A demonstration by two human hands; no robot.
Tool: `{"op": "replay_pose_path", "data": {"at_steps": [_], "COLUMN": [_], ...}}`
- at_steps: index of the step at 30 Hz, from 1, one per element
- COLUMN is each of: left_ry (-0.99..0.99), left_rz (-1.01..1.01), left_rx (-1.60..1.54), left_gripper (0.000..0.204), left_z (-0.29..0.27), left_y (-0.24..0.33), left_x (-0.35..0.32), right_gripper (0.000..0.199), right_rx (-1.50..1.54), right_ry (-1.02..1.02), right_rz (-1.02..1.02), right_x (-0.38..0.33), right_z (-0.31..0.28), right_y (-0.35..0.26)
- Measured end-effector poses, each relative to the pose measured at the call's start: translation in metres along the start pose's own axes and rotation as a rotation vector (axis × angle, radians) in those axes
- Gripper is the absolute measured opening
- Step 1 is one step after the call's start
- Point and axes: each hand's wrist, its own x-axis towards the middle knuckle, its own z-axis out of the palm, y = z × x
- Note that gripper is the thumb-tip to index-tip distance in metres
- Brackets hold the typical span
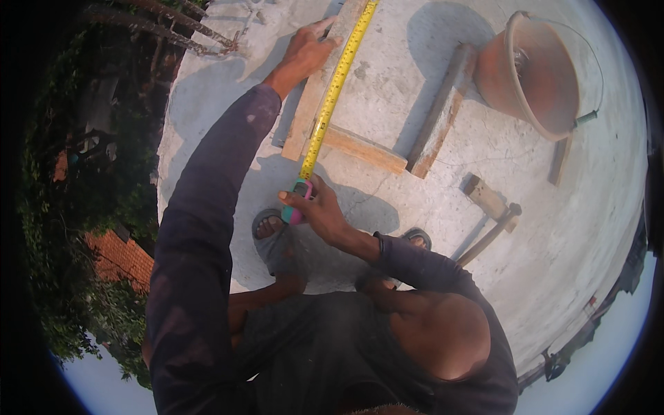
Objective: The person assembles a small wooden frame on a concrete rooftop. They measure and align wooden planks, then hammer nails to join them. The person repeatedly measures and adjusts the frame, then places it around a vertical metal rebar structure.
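Note:
My right hand [321, 211] is closed around a pink and teal tape measure [299, 200] above the pale concrete. Its yellow blade [335, 86] runs out away from me along a long wooden plank [311, 104] and leaves the picture at the top. Farther off, my left hand [304, 54] grips the plank's left edge, with index finger and thumb against the wood; its other fingers are partly hidden. A short wooden board [366, 149] lies crosswise, one end at the plank. Close to its right end rests a thicker timber piece [443, 111].
An orange bucket [491, 76] with a wire handle lies tilted at the upper right. Nearer, a long-handled tool [487, 236], perhaps a hammer, lies against a wood block [487, 198]. Rusty bars [187, 24] stick out upper left, past the slab's edge. My sandaled feet [271, 227] stand below.

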Motion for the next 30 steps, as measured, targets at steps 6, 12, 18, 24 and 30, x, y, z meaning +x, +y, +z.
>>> {"op": "replay_pose_path", "data": {"at_steps": [6,12,18,24,30], "left_ry": [-0.089,-0.11,0.125,-0.187,-0.312], "left_rz": [-0.127,-0.137,0.043,0.499,0.507], "left_rx": [-0.213,-0.187,0.308,0.28,0.212], "left_gripper": [0.058,0.058,0.045,0.041,0.051], "left_z": [-0.002,-0.005,0.016,0.069,0.091], "left_y": [0.01,0.015,0.048,0.09,0.099], "left_x": [0.002,0.004,-0.027,-0.128,-0.156], "right_gripper": [0.075,0.08,0.073,0.059,0.052], "right_rx": [-0.005,-0.141,-0.127,-0.224,-0.22], "right_ry": [0.015,0.175,0.241,0.302,0.278], "right_rz": [-0.016,0.256,0.224,0.091,0.084], "right_x": [-0.027,-0.09,-0.114,-0.12,-0.121], "right_z": [-0.037,-0.104,-0.142,-0.159,-0.164], "right_y": [-0.013,-0.013,-0.01,-0.003,-0.009]}}
